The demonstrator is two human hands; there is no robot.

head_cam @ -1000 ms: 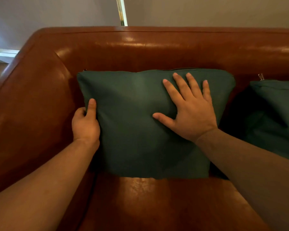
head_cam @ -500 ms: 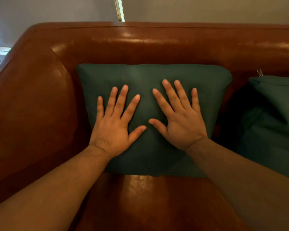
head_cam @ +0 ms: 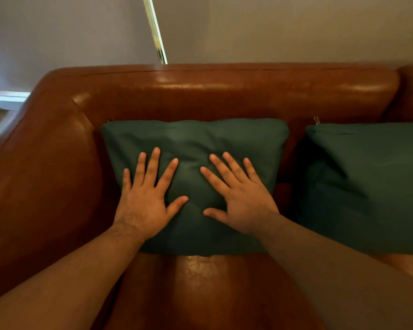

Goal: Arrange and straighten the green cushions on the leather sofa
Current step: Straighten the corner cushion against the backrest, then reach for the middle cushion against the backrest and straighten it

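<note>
leaning upright on the sofa [head_cam: 224,91], creased green cushion [head_cam: 193,136] under flat hands.

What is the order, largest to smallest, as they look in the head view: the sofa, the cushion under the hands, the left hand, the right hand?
1. sofa
2. cushion
3. left hand and right hand: these look alike, so they are not ranked.

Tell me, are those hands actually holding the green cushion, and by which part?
Nothing is held. The left hand and right hand lie flat, fingers straight, on the front of the green cushion.
</note>
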